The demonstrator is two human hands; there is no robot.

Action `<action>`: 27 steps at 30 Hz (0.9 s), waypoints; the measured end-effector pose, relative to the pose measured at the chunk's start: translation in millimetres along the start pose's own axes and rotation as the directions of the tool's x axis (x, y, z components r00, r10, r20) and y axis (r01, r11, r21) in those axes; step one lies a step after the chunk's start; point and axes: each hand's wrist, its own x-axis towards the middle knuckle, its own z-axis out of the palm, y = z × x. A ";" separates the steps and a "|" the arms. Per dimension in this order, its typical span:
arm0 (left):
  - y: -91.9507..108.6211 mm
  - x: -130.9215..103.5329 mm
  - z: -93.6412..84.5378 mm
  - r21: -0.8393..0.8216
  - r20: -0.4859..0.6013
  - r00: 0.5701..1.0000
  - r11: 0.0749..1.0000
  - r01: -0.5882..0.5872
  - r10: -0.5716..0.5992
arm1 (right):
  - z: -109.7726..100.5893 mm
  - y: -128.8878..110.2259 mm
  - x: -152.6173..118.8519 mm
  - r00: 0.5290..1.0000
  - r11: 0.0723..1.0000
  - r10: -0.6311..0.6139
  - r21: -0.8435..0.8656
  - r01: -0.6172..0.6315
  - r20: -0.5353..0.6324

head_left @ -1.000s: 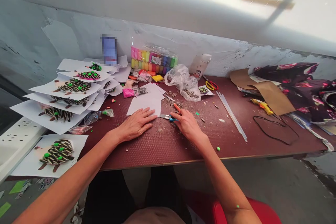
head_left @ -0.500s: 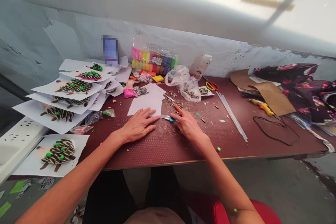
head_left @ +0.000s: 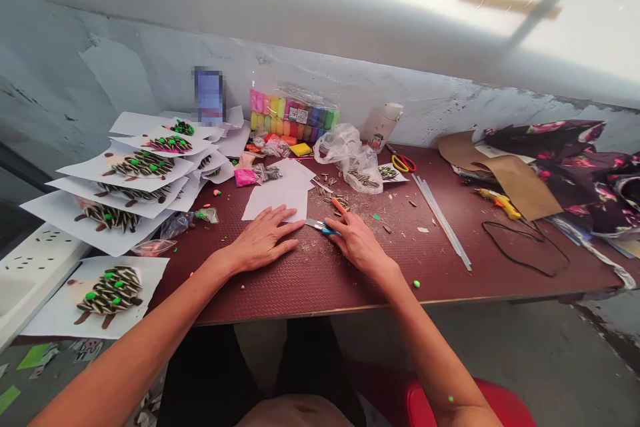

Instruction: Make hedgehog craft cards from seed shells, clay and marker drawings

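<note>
My left hand (head_left: 263, 239) lies flat with its fingers spread, fingertips over the near edge of a white paper sheet (head_left: 273, 202) and palm on the dark red tabletop. Just right of those fingertips is a small cutting tool (head_left: 327, 229) with a silver blade and a blue handle; I cannot make out its exact kind. My right hand (head_left: 361, 241) is closed on the blue handle, index finger stretched forward toward loose striped seeds (head_left: 327, 181). The blade points left, close to my left fingers. Fine husk-like crumbs are scattered around both hands.
Stacked papers with seed-covered hedgehogs (head_left: 145, 163) rise at left, beside a power strip (head_left: 43, 250). Behind stand coloured clay packs (head_left: 295, 117), a plastic bag (head_left: 345, 147), a bottle (head_left: 385, 127) and scissors (head_left: 403, 162). Glue sticks (head_left: 443, 223) and a corded glue gun (head_left: 500, 202) lie right.
</note>
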 end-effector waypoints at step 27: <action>1.6 -0.8 0.3 -0.011 -0.016 1.000 1.000 -0.007 0.006 | -3.7 -7.8 0.1 1.000 1.000 0.003 -0.021 -0.003 0.013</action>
